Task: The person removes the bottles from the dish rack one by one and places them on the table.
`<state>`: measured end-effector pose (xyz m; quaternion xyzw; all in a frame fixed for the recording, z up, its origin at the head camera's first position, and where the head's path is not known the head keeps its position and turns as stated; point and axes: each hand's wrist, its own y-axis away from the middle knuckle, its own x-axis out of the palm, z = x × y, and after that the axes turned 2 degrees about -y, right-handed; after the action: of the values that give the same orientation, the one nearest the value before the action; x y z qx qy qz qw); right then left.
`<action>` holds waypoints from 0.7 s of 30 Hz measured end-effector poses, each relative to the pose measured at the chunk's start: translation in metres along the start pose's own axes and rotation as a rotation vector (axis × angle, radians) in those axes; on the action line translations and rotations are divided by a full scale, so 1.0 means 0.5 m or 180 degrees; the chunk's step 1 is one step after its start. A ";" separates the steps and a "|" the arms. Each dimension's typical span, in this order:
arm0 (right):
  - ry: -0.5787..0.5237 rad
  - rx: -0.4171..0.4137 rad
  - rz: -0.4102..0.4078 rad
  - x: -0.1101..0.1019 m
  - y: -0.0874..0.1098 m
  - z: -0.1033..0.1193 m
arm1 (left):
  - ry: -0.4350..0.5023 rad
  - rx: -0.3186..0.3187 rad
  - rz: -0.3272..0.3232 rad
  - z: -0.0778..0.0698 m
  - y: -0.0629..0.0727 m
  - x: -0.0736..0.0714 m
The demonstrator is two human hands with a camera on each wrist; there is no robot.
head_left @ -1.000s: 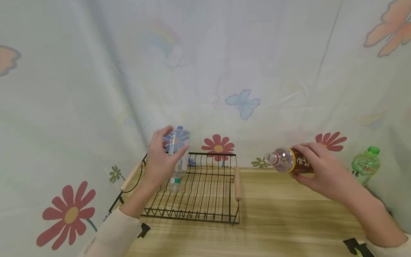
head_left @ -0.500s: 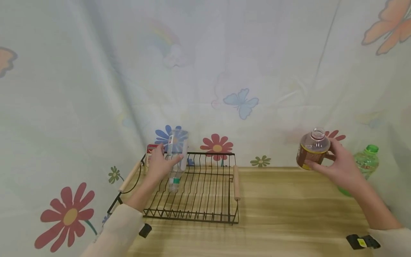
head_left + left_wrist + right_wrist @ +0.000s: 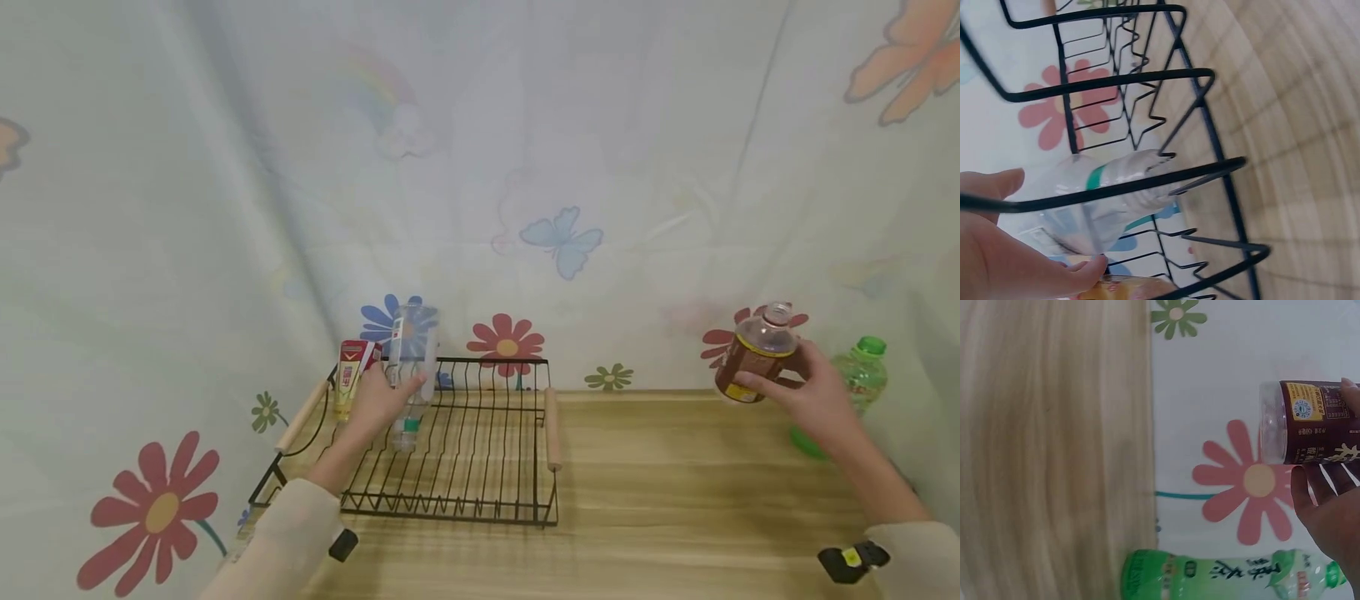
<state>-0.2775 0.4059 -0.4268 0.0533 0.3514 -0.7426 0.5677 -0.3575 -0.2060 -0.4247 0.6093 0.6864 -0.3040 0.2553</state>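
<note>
A clear plastic bottle point(image 3: 415, 333) with a green band stands neck down in the black wire rack point(image 3: 480, 500). My left hand point(image 3: 378, 400) grips it low, thumb to one side and fingers to the other, as the left wrist view also shows the bottle point(image 3: 1122, 181) between thumb and fingers. Beside those fingers, a red and yellow carton point(image 3: 349, 367) stands at the rack's left end. Over on the right, my right hand point(image 3: 817, 400) holds a capless plastic drink bottle point(image 3: 756, 367) with a dark brown label, raised and slightly tilted, neck up.
A green-capped green tea bottle point(image 3: 862, 371) stands at the far right, partly behind my right hand. The rack has a wooden handle point(image 3: 553, 429) at its right end. Behind the wooden table point(image 3: 637, 500) hangs a flowered curtain point(image 3: 637, 167).
The brown-labelled bottle has swung from lying sideways to neck up and moved right with my right hand. My left hand has slid down the clear bottle, uncovering the carton.
</note>
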 end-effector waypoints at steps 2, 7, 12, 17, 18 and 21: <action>0.0023 0.0055 0.0008 -0.003 0.001 -0.014 | 0.0016 -0.0039 0.0005 0.006 -0.001 0.007; 0.0133 0.0252 0.0030 -0.008 0.011 -0.039 | 0.0153 -0.0122 0.0037 0.015 0.003 0.020; 0.0213 0.0409 0.0052 -0.012 0.016 -0.062 | 0.0191 -0.0135 0.0013 0.019 0.002 0.027; 0.0432 0.0553 0.0124 -0.016 0.031 -0.090 | 0.0244 -0.0095 -0.0006 0.021 0.002 0.034; 0.0446 0.0581 0.0132 -0.015 0.034 -0.094 | 0.0243 -0.0074 -0.0018 0.023 0.001 0.035; 0.0456 0.0672 0.0144 -0.010 0.044 -0.103 | 0.0226 -0.0046 -0.0079 0.031 -0.001 0.034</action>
<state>-0.2730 0.4374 -0.4729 0.1736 0.3096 -0.7567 0.5489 -0.3605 -0.2055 -0.4474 0.6093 0.7047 -0.2804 0.2313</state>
